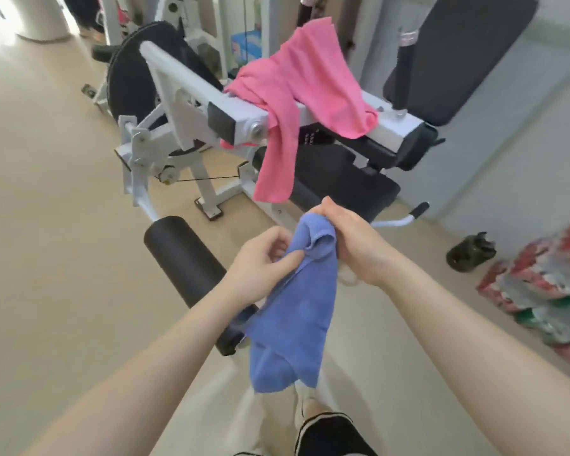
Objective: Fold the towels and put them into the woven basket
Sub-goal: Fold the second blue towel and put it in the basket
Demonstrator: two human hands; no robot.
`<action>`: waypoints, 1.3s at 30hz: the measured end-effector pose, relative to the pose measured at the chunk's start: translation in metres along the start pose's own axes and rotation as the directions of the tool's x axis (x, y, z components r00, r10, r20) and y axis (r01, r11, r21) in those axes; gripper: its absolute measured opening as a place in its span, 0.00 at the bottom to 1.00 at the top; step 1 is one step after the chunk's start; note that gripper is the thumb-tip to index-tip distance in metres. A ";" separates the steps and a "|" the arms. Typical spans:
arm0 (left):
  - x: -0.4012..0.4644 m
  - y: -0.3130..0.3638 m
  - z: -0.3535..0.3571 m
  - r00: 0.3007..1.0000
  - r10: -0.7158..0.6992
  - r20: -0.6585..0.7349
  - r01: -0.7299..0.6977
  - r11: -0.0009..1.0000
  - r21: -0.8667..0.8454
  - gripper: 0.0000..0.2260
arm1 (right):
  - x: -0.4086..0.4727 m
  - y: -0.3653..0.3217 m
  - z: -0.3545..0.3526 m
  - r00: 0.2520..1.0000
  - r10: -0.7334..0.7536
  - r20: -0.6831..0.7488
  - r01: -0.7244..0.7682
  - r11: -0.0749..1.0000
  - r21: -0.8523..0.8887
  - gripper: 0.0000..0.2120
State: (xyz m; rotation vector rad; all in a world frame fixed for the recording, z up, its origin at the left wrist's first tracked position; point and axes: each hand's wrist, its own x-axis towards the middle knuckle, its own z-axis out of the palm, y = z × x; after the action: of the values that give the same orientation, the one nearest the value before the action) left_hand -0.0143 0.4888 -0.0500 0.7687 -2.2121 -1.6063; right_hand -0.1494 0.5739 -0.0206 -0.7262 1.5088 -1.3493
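Observation:
A blue towel (pixel 297 311) hangs bunched in front of me, above the floor. My right hand (pixel 352 241) grips its top edge in a closed fist. My left hand (pixel 264 261) pinches the cloth just below, thumb and fingers curled on a fold. A pink towel (pixel 297 90) lies draped over the white bar of a gym machine (pixel 191 90) ahead, one end hanging down. No woven basket is in view.
The machine's black foam roller (pixel 185 258) juts toward me on the left, its black seat (pixel 349 185) behind my hands. A dark bottle (pixel 471 251) lies on the floor at right, beside wrapped packs (pixel 547 284). A grey wall runs along the right.

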 end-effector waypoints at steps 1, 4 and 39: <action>0.006 0.011 0.016 0.997 0.010 0.073 -0.009 1.000 -0.015 0.08 | -0.016 -0.003 -0.017 0.999 -0.033 -0.010 0.033 0.999 -0.019 0.14; 0.029 0.044 0.069 0.962 0.042 0.269 -0.033 0.999 -0.039 0.14 | -0.061 -0.009 -0.076 0.991 -0.115 -0.071 0.094 0.963 -0.252 0.11; 0.290 0.398 0.880 0.376 0.617 0.691 -0.654 0.705 -0.274 0.09 | -0.372 -0.010 -0.838 0.217 -0.326 -0.920 -0.142 0.922 -0.360 0.04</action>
State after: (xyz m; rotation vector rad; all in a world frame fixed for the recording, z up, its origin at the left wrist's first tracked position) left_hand -0.8139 1.0993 0.0150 -0.9219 -2.5279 -1.5438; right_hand -0.7797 1.2373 0.0340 -0.0273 2.8802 -1.7491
